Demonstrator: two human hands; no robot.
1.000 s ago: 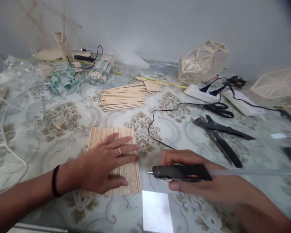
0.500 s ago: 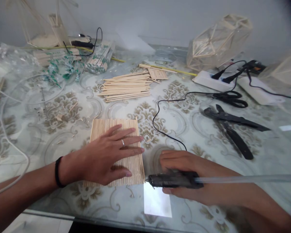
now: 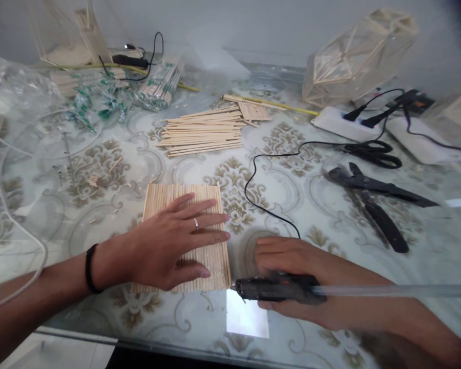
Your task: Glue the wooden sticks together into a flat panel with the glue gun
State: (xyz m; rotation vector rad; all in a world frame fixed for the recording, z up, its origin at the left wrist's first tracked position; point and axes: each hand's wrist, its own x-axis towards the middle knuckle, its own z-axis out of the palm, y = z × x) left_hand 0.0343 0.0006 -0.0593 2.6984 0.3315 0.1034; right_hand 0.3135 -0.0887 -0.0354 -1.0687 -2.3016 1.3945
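Observation:
A flat panel of thin wooden sticks laid side by side [image 3: 211,261] lies on the table. My left hand [image 3: 176,236] rests on it palm down, fingers spread, with a ring on one finger. On the right, my right hand [image 3: 284,256] is wrapped round a black hot glue gun [image 3: 269,288]. Its nozzle is at the panel's lower right corner; whether it touches I cannot tell. A long translucent glue stick [image 3: 369,290] sticks out of the gun's back end toward the right.
Loose sticks [image 3: 202,133] lie in a pile behind the panel. Black cutters [image 3: 376,205] are at the right, near a white power strip [image 3: 343,123] and a black cable [image 3: 249,189]. Stick frames [image 3: 353,61], plastic wrappers [image 3: 23,84] and packed sticks [image 3: 161,87] stand or lie farther back.
The view has shifted slightly. My left hand stays flat on the panel, and my right hand keeps the glue gun's nozzle at the same lower right corner.

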